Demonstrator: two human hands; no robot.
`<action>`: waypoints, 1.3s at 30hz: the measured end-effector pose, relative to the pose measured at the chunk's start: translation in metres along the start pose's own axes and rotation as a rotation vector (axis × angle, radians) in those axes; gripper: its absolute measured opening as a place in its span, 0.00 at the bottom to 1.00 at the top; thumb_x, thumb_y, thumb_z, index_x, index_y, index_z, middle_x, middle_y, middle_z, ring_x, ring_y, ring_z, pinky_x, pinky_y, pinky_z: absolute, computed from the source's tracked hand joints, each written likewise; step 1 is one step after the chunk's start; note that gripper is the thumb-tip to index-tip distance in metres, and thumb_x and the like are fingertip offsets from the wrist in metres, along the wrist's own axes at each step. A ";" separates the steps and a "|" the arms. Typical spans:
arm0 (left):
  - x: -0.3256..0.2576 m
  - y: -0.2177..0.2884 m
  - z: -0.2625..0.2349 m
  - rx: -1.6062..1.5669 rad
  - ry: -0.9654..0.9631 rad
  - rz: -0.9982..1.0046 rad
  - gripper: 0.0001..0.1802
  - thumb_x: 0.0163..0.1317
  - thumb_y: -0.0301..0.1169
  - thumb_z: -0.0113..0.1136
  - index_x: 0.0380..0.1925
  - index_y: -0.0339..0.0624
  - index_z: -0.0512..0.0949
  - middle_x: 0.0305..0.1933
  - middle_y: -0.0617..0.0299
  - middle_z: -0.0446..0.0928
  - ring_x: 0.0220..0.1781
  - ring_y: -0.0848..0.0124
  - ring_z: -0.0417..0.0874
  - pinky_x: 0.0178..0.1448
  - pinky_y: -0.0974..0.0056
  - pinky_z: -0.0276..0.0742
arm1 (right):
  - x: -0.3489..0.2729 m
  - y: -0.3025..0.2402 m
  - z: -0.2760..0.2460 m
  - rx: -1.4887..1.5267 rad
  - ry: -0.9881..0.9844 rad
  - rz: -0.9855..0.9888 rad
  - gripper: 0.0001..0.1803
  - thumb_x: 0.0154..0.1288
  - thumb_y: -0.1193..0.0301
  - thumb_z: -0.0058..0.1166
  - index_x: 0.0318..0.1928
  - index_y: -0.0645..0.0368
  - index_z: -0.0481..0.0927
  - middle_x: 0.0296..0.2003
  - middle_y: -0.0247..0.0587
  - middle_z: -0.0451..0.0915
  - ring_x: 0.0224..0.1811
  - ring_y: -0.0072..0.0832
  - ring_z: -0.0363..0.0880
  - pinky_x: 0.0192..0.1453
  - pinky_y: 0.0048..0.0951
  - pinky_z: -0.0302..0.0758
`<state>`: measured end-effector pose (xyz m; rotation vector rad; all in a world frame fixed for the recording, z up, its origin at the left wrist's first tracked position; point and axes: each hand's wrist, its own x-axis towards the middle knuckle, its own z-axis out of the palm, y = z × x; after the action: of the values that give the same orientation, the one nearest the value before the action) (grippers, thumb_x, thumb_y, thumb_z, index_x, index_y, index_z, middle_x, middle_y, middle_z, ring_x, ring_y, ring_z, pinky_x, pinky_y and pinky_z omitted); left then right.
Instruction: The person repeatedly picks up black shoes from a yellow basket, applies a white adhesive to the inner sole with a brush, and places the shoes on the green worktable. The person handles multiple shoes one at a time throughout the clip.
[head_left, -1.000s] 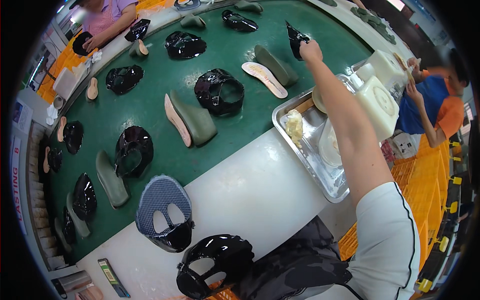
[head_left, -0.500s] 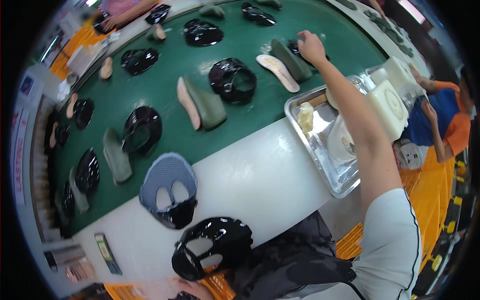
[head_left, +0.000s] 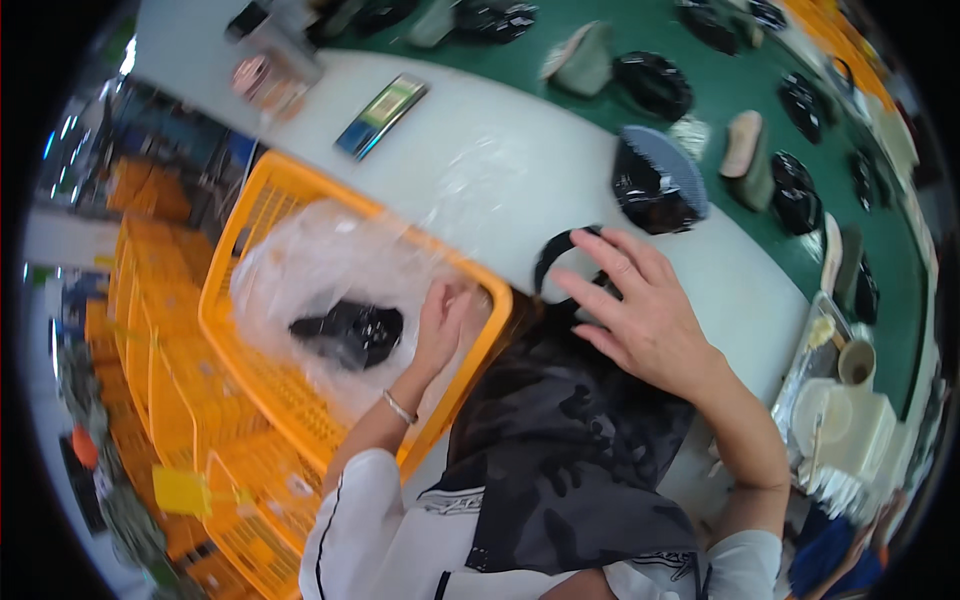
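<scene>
My right hand is over the bench's near edge with its fingers spread. Its fingertips are at a glossy black shoe upper, partly hidden under the hand. My left hand reaches over an orange basket, its fingers bent close together at a clear plastic bag. Exactly how they meet the bag is blurred. Another glossy black piece lies inside the bag. Just beyond my right hand, a black upper with blue-grey mesh lining rests on the white bench.
A dark phone-like slab and a clear jar are on the bench at left. Black uppers and green shoe lasts fill the green surface. A metal tray with containers stands at right. Orange baskets are stacked at far left.
My view has turned left and down to the basket. My right hand has come back from the far green surface to the black upper at the near edge. My left hand shows more fully.
</scene>
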<state>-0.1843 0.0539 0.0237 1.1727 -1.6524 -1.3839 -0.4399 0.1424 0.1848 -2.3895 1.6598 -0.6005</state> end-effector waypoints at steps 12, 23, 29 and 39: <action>0.007 -0.137 -0.183 0.918 0.199 -0.199 0.11 0.52 0.28 0.52 0.36 0.41 0.77 0.39 0.48 0.77 0.42 0.52 0.78 0.48 0.54 0.73 | -0.057 0.007 0.007 -0.262 -0.058 0.339 0.19 0.47 0.80 0.55 0.44 0.59 0.74 0.56 0.45 0.67 0.65 0.48 0.56 0.65 0.46 0.57; -0.025 -0.142 -0.193 1.294 0.097 -0.589 0.57 0.38 0.62 0.64 0.65 0.44 0.53 0.68 0.41 0.51 0.67 0.45 0.54 0.62 0.39 0.55 | -0.082 -0.020 0.028 -0.128 0.279 0.453 0.19 0.51 0.84 0.51 0.46 0.62 0.75 0.55 0.49 0.70 0.62 0.50 0.61 0.64 0.44 0.58; 0.000 -0.156 -0.171 1.476 0.134 -0.358 0.40 0.40 0.54 0.67 0.52 0.42 0.70 0.67 0.47 0.54 0.67 0.46 0.52 0.58 0.38 0.59 | -0.024 -0.032 0.072 0.107 0.259 0.258 0.14 0.45 0.83 0.55 0.37 0.61 0.79 0.50 0.48 0.73 0.56 0.52 0.68 0.58 0.46 0.67; 0.065 -0.182 -0.101 1.186 -0.495 0.092 0.41 0.42 0.59 0.63 0.53 0.45 0.70 0.52 0.49 0.74 0.59 0.55 0.69 0.61 0.54 0.64 | -0.013 0.014 0.130 0.036 0.462 0.103 0.11 0.52 0.70 0.52 0.38 0.57 0.74 0.47 0.48 0.71 0.55 0.45 0.68 0.58 0.44 0.66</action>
<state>-0.0776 -0.0495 -0.1366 1.3337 -3.0197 -0.5498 -0.4013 0.1385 0.0597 -2.2363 1.9032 -1.2245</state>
